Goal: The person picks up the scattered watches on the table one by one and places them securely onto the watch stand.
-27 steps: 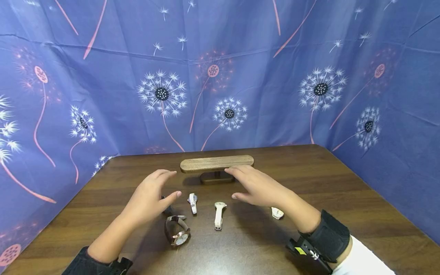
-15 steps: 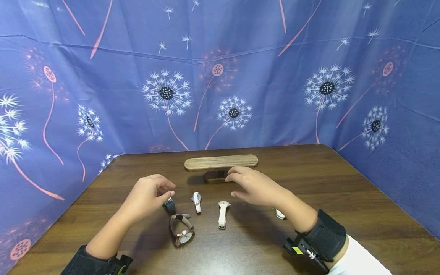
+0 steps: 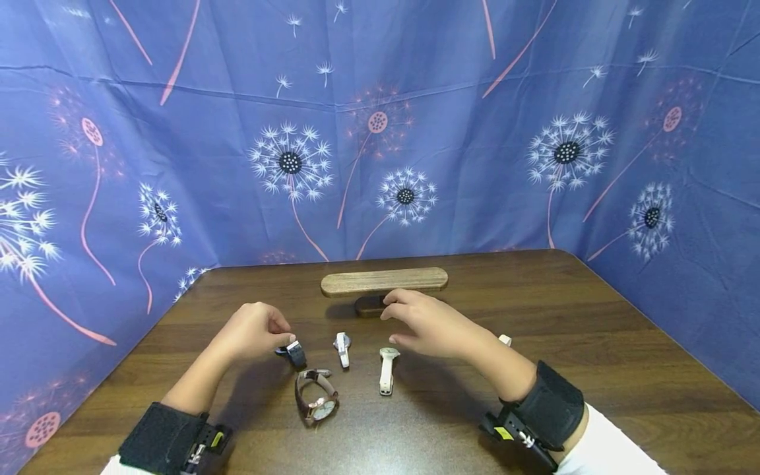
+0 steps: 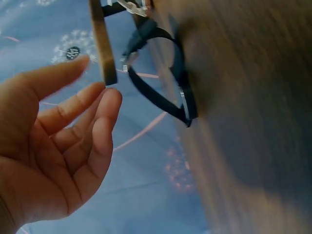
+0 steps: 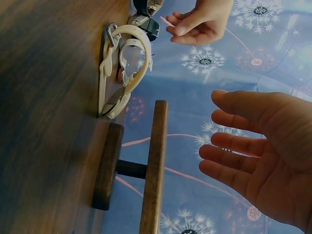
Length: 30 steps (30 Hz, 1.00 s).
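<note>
My left hand [image 3: 249, 333] hovers just over a dark-strapped watch [image 3: 295, 353] at the left of the table. In the left wrist view a small gap parts its loosely bent fingers [image 4: 105, 129] from that watch's looped strap [image 4: 179, 63]. My right hand [image 3: 436, 323] hangs in the air, fingers loosely bent, holding nothing. Below and left of it lies a cream watch [image 3: 386, 373]. A white watch [image 3: 342, 349] lies between the hands. Nearest me is a brown-strapped watch [image 3: 324, 410] with a rose-gold case. My right forearm partly hides another white watch [image 3: 505, 340].
A wooden stand [image 3: 382, 282] with a long rounded bar on a short post and base [image 5: 107, 165] stands toward the back. Behind the brown table [image 3: 594, 343] hangs a blue dandelion-print cloth [image 3: 475, 132]. Both wrists wear black straps [image 3: 163, 437].
The left hand has come down to the dark watch, its thumb and fingers closer together. The right hand has shifted slightly left and bent its fingers a little more. The view has shifted slightly.
</note>
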Each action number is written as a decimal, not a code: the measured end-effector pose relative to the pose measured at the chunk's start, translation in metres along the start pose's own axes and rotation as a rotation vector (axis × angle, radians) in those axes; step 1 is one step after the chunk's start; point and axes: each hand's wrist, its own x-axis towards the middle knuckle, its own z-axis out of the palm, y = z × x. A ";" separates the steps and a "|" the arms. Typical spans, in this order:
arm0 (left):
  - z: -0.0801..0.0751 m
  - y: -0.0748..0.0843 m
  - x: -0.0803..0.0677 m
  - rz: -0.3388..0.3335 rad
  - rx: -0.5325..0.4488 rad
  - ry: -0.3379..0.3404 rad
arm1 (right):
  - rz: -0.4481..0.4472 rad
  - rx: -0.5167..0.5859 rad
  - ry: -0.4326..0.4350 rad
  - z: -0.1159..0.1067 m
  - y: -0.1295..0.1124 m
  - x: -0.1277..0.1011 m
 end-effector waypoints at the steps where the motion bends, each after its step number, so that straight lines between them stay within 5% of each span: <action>1: 0.002 -0.002 0.003 -0.030 0.007 -0.012 | 0.001 0.000 -0.001 0.000 0.000 0.000; 14: 0.015 -0.010 0.026 -0.378 0.181 -0.082 | 0.015 -0.008 -0.013 0.000 -0.001 -0.003; 30: 0.018 -0.005 0.028 -0.352 0.143 -0.010 | 0.077 -0.004 -0.087 -0.004 -0.005 -0.006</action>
